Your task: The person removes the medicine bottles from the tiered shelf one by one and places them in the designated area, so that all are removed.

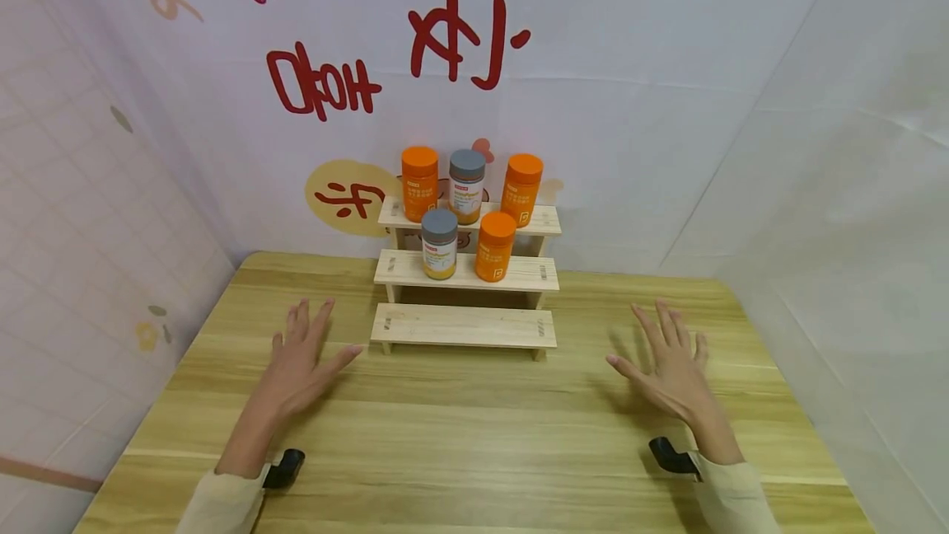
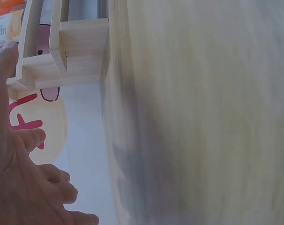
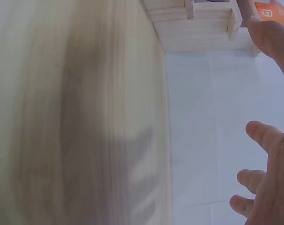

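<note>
My left hand [image 1: 300,365] hovers over the table left of a three-step wooden rack [image 1: 463,325], fingers spread and holding nothing. On the rack's other side my right hand [image 1: 670,365] is likewise spread, with nothing in it. The top step carries an orange bottle [image 1: 420,184], a grey-capped bottle [image 1: 467,188] and another orange bottle [image 1: 522,190]. On the middle step stand a second grey-capped bottle [image 1: 440,244] and an orange bottle [image 1: 495,247]. No bottle stands on the lowest step. In both wrist views the fingers show extended beside the rack's end.
The wood-grain table [image 1: 460,435] lies under both hands, their shadows falling on it. Behind the rack hangs a white wall cloth [image 1: 630,105] with red characters. White cloth also closes in the left side [image 1: 89,270] and the right side [image 1: 853,270].
</note>
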Available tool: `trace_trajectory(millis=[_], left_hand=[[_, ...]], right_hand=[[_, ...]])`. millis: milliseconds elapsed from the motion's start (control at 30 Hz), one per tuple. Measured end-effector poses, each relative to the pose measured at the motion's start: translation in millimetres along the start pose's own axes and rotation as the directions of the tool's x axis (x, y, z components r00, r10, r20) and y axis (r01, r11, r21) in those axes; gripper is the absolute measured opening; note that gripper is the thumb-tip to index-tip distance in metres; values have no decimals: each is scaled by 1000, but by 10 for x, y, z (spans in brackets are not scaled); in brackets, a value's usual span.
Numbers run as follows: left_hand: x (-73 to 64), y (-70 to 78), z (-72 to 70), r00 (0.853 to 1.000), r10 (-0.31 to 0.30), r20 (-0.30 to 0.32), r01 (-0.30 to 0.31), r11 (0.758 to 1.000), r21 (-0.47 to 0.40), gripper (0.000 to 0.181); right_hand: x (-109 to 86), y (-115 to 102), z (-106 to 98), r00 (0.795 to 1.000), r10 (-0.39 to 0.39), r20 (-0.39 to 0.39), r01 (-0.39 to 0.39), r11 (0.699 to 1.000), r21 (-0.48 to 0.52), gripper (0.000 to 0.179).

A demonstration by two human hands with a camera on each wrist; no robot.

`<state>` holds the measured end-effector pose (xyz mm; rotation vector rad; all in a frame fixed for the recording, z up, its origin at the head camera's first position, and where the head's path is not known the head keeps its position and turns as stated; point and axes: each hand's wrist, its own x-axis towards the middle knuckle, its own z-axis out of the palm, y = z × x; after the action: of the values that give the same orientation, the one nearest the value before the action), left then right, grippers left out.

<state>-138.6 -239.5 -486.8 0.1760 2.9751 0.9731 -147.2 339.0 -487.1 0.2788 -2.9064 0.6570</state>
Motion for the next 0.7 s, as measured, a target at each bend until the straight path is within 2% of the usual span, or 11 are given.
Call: trace_trajectory(millis=[467,700], left_hand=[[113,113,147,999,-15,32,20,989,-147,89],[173,135,209,1000,-6,15,9,980,-197,86]], right_hand=[[113,-128,34,999,-34,-18,36,990,133,88],[192,-189,23,998,-58,-10,58,979,194,87]])
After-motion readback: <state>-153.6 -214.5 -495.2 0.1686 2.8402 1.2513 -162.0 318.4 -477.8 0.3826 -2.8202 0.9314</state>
